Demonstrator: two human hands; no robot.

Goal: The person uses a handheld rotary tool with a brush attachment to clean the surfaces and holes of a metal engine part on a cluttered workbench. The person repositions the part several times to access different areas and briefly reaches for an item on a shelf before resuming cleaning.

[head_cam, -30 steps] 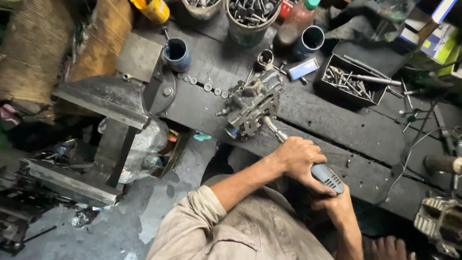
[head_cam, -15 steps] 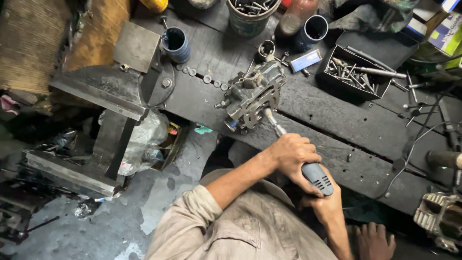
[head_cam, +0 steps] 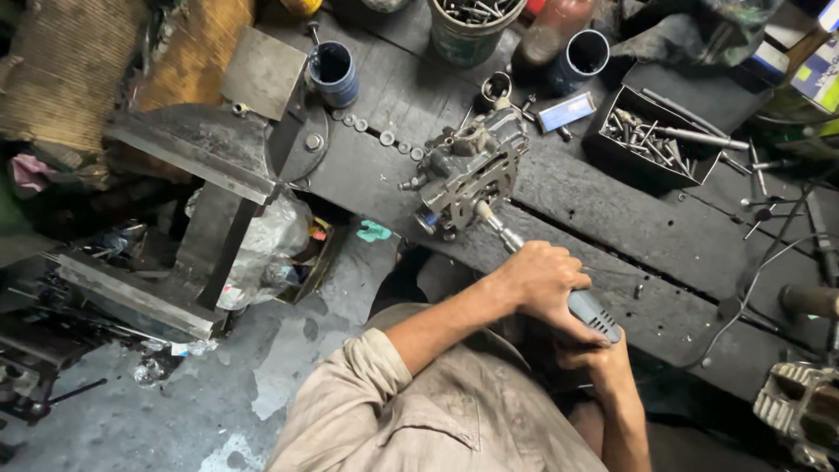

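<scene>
Looking down from the head view, the metal pump housing point(head_cam: 468, 170) sits on the dark bench point(head_cam: 612, 227), up and to the left of both hands. A grey power tool point(head_cam: 577, 301) runs in one long slanted line from the hands to the housing, its thin bit end touching the housing's lower right face. The left hand point(head_cam: 542, 280) wraps closed around the front of the tool body, nearer the housing. The right hand point(head_cam: 599, 354) grips the rear end from below, fingers curled shut, farther back. A tray of bolts point(head_cam: 651, 135) lies well apart to the right, and a blue cup point(head_cam: 332, 74) stands to the upper left.
</scene>
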